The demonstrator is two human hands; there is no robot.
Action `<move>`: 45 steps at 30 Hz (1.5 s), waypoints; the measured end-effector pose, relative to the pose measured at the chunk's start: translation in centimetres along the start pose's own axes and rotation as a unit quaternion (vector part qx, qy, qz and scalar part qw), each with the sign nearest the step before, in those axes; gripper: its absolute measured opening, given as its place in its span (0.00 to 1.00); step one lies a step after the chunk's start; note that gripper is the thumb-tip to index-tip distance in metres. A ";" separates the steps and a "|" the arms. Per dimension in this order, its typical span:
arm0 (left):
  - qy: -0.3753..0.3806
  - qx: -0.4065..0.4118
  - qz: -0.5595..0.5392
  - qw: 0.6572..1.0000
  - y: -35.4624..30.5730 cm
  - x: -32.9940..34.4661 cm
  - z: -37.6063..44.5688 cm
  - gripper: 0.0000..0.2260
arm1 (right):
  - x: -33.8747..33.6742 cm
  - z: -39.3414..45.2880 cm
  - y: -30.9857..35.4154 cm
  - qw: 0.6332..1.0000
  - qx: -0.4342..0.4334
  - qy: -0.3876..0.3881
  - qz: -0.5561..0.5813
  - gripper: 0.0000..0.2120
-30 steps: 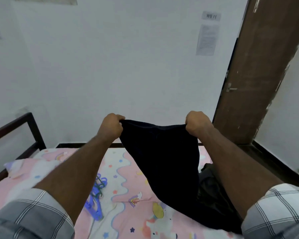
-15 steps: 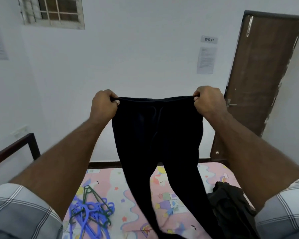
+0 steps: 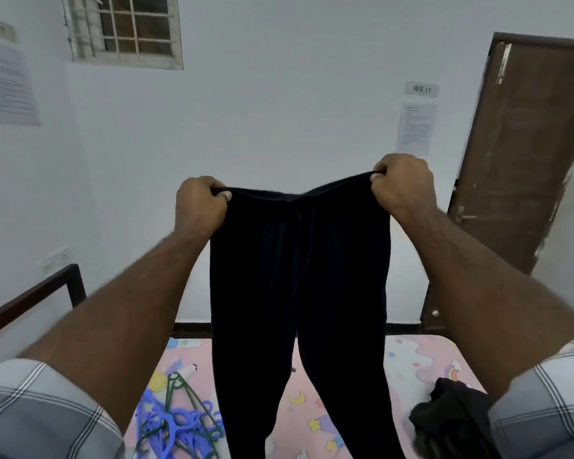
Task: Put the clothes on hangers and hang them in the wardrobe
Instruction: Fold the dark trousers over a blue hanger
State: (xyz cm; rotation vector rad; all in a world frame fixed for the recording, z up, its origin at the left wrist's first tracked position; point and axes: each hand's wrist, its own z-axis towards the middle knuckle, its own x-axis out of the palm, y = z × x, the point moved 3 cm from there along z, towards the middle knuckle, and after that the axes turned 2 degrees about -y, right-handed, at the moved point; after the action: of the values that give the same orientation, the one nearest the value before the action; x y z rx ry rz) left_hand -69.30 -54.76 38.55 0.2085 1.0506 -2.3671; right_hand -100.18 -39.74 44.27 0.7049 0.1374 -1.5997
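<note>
Black trousers [image 3: 299,293] hang full length above the bed [image 3: 411,366], waistband stretched between your left hand [image 3: 199,207] and right hand [image 3: 403,185], each gripping one end. Hangers [image 3: 176,422] lie piled at the bed's left edge; a dark garment [image 3: 451,419] lies at its right edge.

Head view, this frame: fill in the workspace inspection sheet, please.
Surface: bed with pink cartoon-print sheet, dark metal frame at left.
Job's things: black trousers held up by the waistband, legs hanging; pile of blue and green hangers on the sheet.
Clutter: dark crumpled garment at the bed's right.
Grips: left hand and right hand each clutch a waistband corner.
Cables: nothing seen.
Surroundings: white wall, barred window, brown door, posted papers; no wardrobe in view.
</note>
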 end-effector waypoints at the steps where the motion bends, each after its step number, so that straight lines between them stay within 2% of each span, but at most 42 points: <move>1: -0.028 -0.012 -0.023 0.999 0.0 0.1 0.4 0.06 | 0.1 0.5 -0.1 0.999 0.000 -0.037 0.013 0.11; 3: -0.054 -0.027 -0.036 0.998 -0.1 0.5 1.3 0.06 | 1.2 1.4 -0.4 0.999 0.006 -0.034 0.020 0.10; 6: -0.031 -0.040 -0.008 0.999 -0.2 1.8 2.7 0.06 | 3.9 2.6 -1.5 0.994 0.040 0.093 0.038 0.08; 7: -0.032 -0.040 -0.004 0.999 -0.3 2.3 3.2 0.06 | 4.4 3.1 -1.8 0.992 0.050 0.100 0.060 0.08; 10: -0.065 -0.047 -0.010 0.997 -0.7 3.9 4.4 0.04 | 4.8 4.9 -2.9 0.989 0.070 0.021 0.128 0.08; 11: -0.067 -0.052 -0.010 0.996 -0.9 4.5 4.7 0.04 | 5.2 5.5 -3.4 0.988 0.076 0.023 0.131 0.08; 12: -0.058 -0.059 -0.007 0.997 -1.1 5.2 5.0 0.04 | 6.0 6.0 -3.9 0.987 0.080 0.060 0.123 0.06; 14: -0.025 -0.088 0.001 0.996 -1.0 6.8 5.4 0.03 | 7.9 6.5 -5.0 0.969 0.103 0.182 0.133 0.09; 15: -0.011 -0.104 0.005 0.995 -0.8 7.6 5.5 0.03 | 8.7 6.7 -5.6 0.950 0.126 0.226 0.173 0.11; 16: -0.004 -0.115 0.008 0.993 -0.6 8.4 5.4 0.03 | 9.3 6.8 -6.3 0.931 0.153 0.238 0.231 0.12; 18: -0.001 -0.139 0.008 0.990 0.0 9.8 5.1 0.04 | 10.4 7.0 -8.0 0.902 0.210 0.210 0.312 0.11; 21: 0.024 -0.177 0.015 0.984 0.6 11.8 4.5 0.05 | 12.7 6.5 -10.5 0.892 0.256 0.221 0.301 0.08; 26: 0.061 -0.207 0.027 0.976 0.4 14.5 3.5 0.03 | 15.8 5.8 -12.1 0.882 0.277 0.235 0.301 0.08; 29: 0.085 -0.221 0.020 0.971 -0.4 15.9 3.3 0.04 | 16.9 5.4 -11.3 0.853 0.286 0.275 0.339 0.08; 33: 0.122 -0.215 -0.037 0.968 -2.1 17.7 3.5 0.06 | 17.6 4.9 -8.4 0.827 0.274 0.287 0.399 0.12; 40: 0.228 -0.155 -0.150 0.950 -4.2 19.0 3.5 0.07 | 18.4 4.5 -3.3 0.851 0.238 0.256 0.392 0.09; 45: 0.253 -0.153 -0.190 0.936 -3.9 18.9 4.1 0.06 | 19.2 4.0 -1.4 0.859 0.231 0.235 0.392 0.07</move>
State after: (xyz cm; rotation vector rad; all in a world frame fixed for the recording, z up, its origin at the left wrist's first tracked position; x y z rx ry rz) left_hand -86.97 -63.37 37.38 0.5653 1.8298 -2.4975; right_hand -102.78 -57.93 37.23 1.3204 -0.1767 -0.6431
